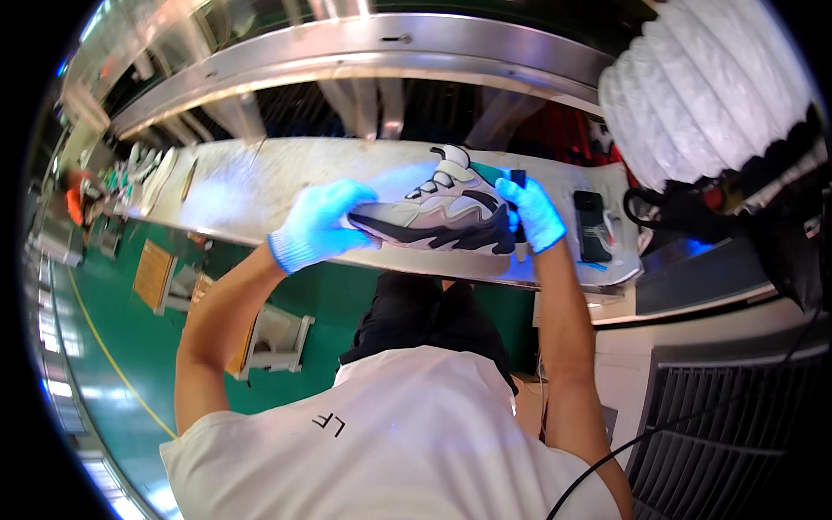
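A grey, white and black sneaker (446, 204) with a thick dark sole is held sideways above the front edge of the pale work table (286, 165). Its toe points left and its heel right. My left hand (321, 224), in a light glove glowing blue, is closed round the toe. At the heel, my gloved right hand (533, 212) grips the shoe near its collar, where green lining shows. Some fingers of both hands are hidden behind the shoe.
A black phone (591, 227) lies on the table at the right. Shoe parts (139, 169) are clustered at the far left end. A white ribbed duct (702, 91) hangs at upper right. A metal rail (381, 52) runs behind the table. A black cable (641, 446) crosses the lower right.
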Demonstrator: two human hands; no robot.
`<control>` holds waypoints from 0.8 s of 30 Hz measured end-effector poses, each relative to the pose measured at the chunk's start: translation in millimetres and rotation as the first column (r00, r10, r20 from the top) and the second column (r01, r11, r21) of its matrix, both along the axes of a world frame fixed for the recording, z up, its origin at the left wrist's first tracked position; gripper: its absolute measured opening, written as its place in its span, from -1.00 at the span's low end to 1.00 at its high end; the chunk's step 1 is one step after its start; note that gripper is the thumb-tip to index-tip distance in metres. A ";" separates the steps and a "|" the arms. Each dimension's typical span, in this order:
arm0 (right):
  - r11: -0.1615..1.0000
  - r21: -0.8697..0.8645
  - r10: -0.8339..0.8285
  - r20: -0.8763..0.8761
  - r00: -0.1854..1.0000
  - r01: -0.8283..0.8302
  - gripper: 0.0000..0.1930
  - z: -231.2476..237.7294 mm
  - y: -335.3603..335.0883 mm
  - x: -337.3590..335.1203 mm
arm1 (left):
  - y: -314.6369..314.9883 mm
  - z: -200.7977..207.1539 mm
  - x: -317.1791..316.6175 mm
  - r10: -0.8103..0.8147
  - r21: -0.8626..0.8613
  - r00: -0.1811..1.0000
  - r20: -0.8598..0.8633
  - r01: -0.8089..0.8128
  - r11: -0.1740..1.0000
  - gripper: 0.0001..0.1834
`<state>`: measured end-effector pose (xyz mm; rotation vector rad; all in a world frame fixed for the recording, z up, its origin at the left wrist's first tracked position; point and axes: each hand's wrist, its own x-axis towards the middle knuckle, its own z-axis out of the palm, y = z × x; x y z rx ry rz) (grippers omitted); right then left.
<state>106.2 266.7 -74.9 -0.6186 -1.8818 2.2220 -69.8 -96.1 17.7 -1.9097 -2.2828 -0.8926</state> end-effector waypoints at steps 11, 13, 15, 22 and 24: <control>0.965 0.262 -0.028 0.146 0.989 -0.011 -0.67 10.6 -40.1 8.4 | 28.5 -25.3 54.3 0.104 -0.271 0.994 0.036 -0.090 0.958 0.41; 0.965 0.262 -0.027 0.138 0.990 -0.011 -0.67 10.9 -38.5 7.0 | 52.7 -20.8 59.8 0.089 -0.258 0.993 0.077 -0.066 0.964 0.47; 0.972 0.232 0.005 0.106 0.994 -0.029 -0.67 12.2 -38.4 12.4 | 75.7 -19.5 69.2 0.119 -0.331 0.986 0.113 -0.076 0.941 0.53; 0.840 -0.308 -0.525 -0.257 0.812 0.446 -0.63 35.5 -54.4 8.2 | 92.7 -38.6 72.5 0.176 -0.353 0.981 -0.077 -0.192 0.916 0.48; 0.836 -0.316 -0.536 -0.292 0.792 0.449 -0.60 32.0 -66.0 -3.0 | 94.1 -38.7 72.4 0.162 -0.353 0.983 -0.092 -0.184 0.917 0.49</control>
